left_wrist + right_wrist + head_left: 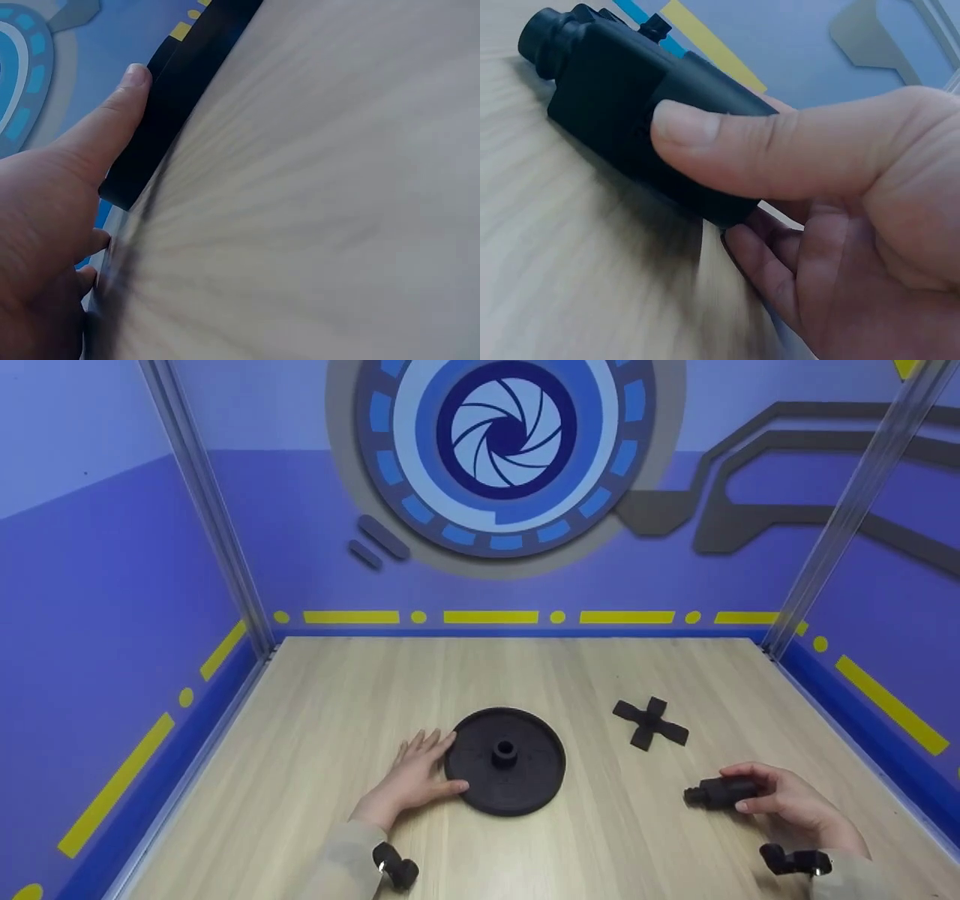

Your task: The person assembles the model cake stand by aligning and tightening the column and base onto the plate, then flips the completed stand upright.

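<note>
A round black disc (480, 791) with a raised rim and a hollow hub (505, 753) in its middle lies on the wooden table. At the disc's left side my left hand (412, 776) rests with fingers spread, its thumb (124, 109) touching the rim. My right hand (787, 802) holds a black boxy part (720, 793) with a narrower stepped round end, gripped near its back end. In the right wrist view the thumb (697, 135) presses on the side of this part (607, 82), and a small knob sticks out from it. The other fingers are partly hidden behind.
A black four-bladed cross piece (650, 723) lies flat between the disc and the right hand, farther back. Metal posts (217, 510) rise at the table's back corners. Blue printed panels (487, 592) close the back and sides of the wooden table (360, 682).
</note>
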A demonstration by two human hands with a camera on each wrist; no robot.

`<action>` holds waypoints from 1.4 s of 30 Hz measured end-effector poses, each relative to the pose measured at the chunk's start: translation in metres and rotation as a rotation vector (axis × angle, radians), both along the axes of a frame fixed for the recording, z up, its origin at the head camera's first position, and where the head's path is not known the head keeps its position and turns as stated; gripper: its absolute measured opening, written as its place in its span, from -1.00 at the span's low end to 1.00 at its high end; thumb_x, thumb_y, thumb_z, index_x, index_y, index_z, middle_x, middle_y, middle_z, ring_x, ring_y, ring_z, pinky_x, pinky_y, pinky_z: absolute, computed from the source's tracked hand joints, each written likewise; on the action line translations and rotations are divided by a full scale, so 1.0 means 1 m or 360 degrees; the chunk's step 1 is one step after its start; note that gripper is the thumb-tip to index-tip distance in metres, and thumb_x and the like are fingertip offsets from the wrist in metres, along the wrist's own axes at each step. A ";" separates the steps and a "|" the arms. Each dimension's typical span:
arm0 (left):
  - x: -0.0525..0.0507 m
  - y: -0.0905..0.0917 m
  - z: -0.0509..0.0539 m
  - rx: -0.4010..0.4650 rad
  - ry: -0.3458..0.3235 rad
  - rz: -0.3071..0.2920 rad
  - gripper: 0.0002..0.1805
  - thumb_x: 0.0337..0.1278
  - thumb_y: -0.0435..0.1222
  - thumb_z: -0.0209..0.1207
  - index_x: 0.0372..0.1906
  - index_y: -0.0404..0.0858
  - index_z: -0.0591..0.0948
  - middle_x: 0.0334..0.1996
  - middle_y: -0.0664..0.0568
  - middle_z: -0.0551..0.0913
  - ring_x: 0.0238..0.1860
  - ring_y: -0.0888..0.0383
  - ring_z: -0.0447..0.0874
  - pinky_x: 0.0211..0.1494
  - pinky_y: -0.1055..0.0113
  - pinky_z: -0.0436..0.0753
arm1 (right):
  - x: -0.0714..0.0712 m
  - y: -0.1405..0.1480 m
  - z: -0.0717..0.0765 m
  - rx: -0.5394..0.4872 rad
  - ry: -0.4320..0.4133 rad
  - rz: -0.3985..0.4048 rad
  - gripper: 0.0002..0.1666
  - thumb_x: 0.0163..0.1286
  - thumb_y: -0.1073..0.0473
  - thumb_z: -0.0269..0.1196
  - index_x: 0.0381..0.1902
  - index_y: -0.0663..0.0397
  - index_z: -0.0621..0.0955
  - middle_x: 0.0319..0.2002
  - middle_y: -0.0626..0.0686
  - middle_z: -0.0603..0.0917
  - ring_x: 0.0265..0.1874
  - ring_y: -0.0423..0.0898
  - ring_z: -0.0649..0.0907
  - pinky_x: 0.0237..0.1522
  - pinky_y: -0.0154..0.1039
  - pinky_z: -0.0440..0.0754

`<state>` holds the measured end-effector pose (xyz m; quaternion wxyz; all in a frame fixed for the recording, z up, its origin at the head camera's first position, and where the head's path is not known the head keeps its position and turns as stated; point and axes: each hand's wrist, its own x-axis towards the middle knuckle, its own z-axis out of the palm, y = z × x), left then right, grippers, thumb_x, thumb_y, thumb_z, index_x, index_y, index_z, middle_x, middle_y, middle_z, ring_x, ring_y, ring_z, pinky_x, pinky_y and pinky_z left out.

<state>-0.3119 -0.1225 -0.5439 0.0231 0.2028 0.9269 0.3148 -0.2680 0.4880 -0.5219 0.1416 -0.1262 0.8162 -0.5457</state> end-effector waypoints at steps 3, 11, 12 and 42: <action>0.000 0.000 -0.002 0.0013 0.0009 0.0017 0.06 0.09 0.24 0.37 0.60 -0.16 0.26 0.59 -0.35 0.17 0.64 -0.40 -0.07 0.69 -0.34 -0.16 | 0.001 -0.004 0.002 0.0054 -0.0033 -0.0078 -0.39 0.34 0.34 0.36 0.33 0.31 0.50 0.02 -0.45 0.66 -0.01 -0.42 0.60 0.01 -0.58 0.49; 0.000 0.001 -0.006 0.0050 0.0038 0.0053 0.08 0.03 0.25 0.39 0.58 -0.15 0.29 0.59 -0.35 0.19 0.64 -0.40 -0.05 0.69 -0.32 -0.14 | -0.004 -0.027 0.016 -0.0092 -0.0119 -0.0218 -0.43 0.35 0.30 0.37 0.31 0.08 0.56 0.01 -0.34 0.68 0.01 -0.34 0.66 0.05 -0.49 0.63; 0.000 0.001 -0.006 0.0051 0.0040 0.0057 0.08 0.03 0.26 0.39 0.58 -0.14 0.30 0.59 -0.34 0.19 0.64 -0.39 -0.05 0.70 -0.31 -0.14 | -0.005 -0.032 0.017 -0.0126 -0.0111 -0.0225 -0.43 0.34 0.32 0.37 0.30 0.07 0.56 0.00 -0.32 0.68 0.00 -0.32 0.68 0.05 -0.45 0.68; 0.003 0.002 -0.007 0.0121 0.0074 0.0116 0.06 -0.04 0.19 0.46 0.55 -0.16 0.36 0.56 -0.34 0.24 0.63 -0.38 0.01 0.69 -0.31 -0.11 | -0.058 -0.187 0.039 -0.0652 0.0156 0.0089 -0.41 0.27 0.50 0.30 0.26 0.13 0.52 0.00 -0.11 0.72 -0.04 -0.25 0.74 0.00 -0.38 0.76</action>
